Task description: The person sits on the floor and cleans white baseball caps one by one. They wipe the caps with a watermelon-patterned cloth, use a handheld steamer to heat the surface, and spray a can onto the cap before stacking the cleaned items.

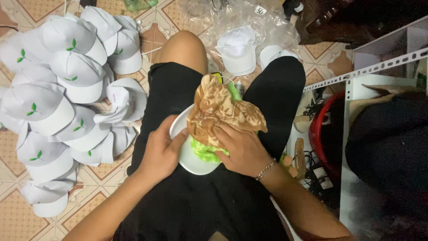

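Observation:
A white cap lies upside down on my lap, between my thighs in black shorts. My left hand grips its left edge. My right hand presses a crumpled brown patterned paper sheet onto the cap. Under the paper a bright green lining or stuffing shows at the cap's opening. A bracelet sits on my right wrist.
A heap of white caps with small green leaf marks covers the tiled floor at the left. More white caps and clear plastic wrap lie beyond my knees. A white metal shelf frame and a red tub stand at the right.

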